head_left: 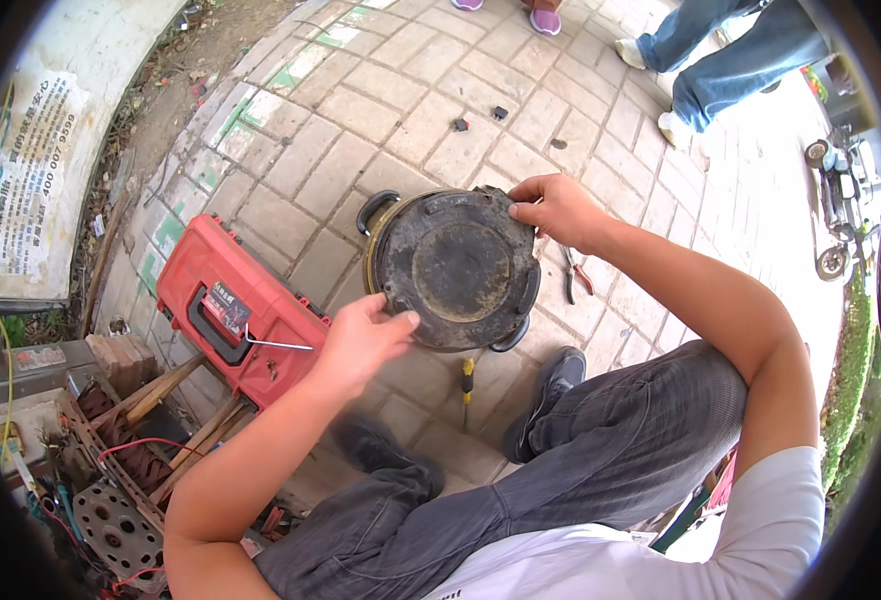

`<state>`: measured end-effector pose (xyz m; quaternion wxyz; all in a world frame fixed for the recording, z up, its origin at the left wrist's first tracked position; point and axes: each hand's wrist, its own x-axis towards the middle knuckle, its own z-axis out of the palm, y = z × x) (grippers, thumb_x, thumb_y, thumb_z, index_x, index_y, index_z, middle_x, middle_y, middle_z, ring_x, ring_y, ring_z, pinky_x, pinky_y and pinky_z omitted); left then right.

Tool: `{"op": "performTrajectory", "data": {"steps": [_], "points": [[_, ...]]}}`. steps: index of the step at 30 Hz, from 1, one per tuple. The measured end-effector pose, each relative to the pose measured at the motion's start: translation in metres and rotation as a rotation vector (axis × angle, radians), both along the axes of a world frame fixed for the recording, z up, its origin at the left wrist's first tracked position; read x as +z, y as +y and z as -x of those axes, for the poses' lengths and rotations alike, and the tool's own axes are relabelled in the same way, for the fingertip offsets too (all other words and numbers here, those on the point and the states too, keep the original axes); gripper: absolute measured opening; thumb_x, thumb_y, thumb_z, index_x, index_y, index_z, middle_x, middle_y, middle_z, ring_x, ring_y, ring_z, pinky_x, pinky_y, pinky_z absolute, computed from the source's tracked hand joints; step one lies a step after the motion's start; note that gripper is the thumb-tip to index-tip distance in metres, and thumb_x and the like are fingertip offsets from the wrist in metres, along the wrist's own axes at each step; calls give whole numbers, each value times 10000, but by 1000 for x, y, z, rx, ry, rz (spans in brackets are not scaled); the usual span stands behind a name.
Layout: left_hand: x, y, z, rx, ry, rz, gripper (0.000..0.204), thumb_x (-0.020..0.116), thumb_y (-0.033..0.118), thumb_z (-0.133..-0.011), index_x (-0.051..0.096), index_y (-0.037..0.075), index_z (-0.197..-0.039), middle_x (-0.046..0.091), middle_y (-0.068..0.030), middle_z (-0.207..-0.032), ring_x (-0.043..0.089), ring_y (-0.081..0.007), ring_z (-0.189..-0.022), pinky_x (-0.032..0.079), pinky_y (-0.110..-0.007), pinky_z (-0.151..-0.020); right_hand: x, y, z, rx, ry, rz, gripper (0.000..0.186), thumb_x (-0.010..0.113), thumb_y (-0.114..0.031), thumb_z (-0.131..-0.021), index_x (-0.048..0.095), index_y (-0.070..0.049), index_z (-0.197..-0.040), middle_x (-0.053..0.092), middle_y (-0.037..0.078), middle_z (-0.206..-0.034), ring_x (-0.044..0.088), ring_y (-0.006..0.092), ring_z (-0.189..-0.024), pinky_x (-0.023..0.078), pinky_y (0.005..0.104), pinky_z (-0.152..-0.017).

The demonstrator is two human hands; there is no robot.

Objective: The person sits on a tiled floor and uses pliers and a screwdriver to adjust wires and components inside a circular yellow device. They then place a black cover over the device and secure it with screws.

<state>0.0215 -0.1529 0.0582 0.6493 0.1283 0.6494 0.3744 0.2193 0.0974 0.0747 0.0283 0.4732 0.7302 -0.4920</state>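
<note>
I hold a round, dirty black pot-shaped appliance [457, 268] turned with its underside toward me, above the paving. It has black side handles. My left hand [360, 340] grips its lower left rim. My right hand [555, 208] pinches its upper right rim. My knees in grey trousers and dark shoes are below it.
A red toolbox [235, 310] with a black handle lies on the pavers to the left. Pliers [572, 275] lie on the right, a screwdriver [467, 378] below the pot. A cluttered cart with tools and wires stands lower left [110, 470]. Other people's legs [720, 60] stand at the top right; a scooter [840, 200] is parked far right.
</note>
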Motion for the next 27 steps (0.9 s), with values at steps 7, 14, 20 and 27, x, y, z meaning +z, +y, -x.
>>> {"op": "performTrajectory", "data": {"steps": [7, 14, 20, 27], "points": [[12, -5, -19, 164, -121, -19, 782, 740, 116, -914, 261, -44, -1511, 622, -136, -1221, 633, -212, -1122, 500, -363, -985, -16, 14, 9, 114, 53, -197, 413, 668, -192, -871, 683, 48, -1206, 737, 163, -1041, 694, 232, -927, 546, 353, -847], [6, -13, -13, 231, -61, -13, 766, 725, 81, -913, 264, -56, -1509, 581, -109, -1187, 605, -205, -1119, 481, -382, -1009, -20, 3, 21, 198, 1, -202, 351, 674, -208, -843, 732, -10, -1126, 729, 201, -1069, 700, 318, -995, 547, 409, -891], [3, -14, -14, 202, -28, -17, 679, 713, 100, -925, 346, -41, -1478, 578, -69, -1158, 593, -171, -1097, 483, -334, -975, -23, -3, 23, 228, -7, -312, 329, 687, -212, -826, 746, -20, -1086, 712, 205, -1034, 679, 350, -1011, 542, 449, -894], [-5, -13, -2, 128, -77, -39, 590, 701, 116, -937, 434, -20, -1445, 607, -52, -1177, 589, -141, -1107, 469, -307, -974, -30, -4, 20, 229, -28, -364, 392, 693, -248, -838, 719, -36, -1166, 656, 213, -1136, 638, 363, -1090, 517, 452, -947]]}}
